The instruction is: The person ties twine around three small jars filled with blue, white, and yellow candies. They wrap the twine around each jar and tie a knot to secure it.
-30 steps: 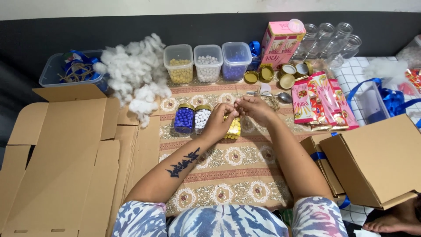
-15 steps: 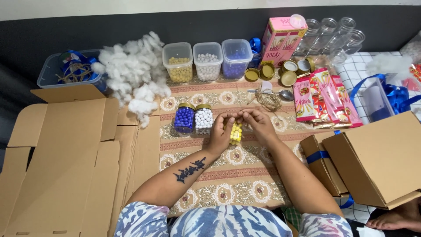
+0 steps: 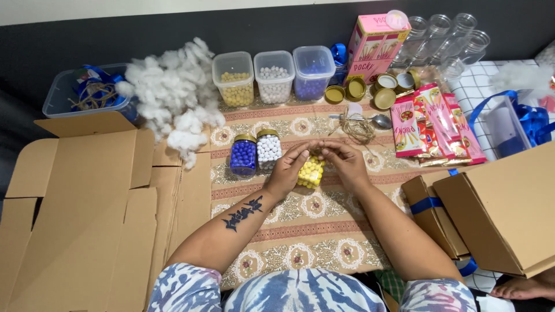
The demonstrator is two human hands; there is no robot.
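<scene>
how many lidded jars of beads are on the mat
3: a blue jar, a white jar beside it, and a yellow jar between the left hand and right hand.

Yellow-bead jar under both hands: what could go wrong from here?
The yellow-bead jar lies tilted between the left hand and right hand; whether it has a lid on is hidden, so beads might spill onto the patterned mat. The blue-bead jar and white-bead jar stand close beside the left hand; a sideways nudge could topple them.

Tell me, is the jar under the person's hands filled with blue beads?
No, the jar between the left hand and right hand holds yellow beads.
</scene>
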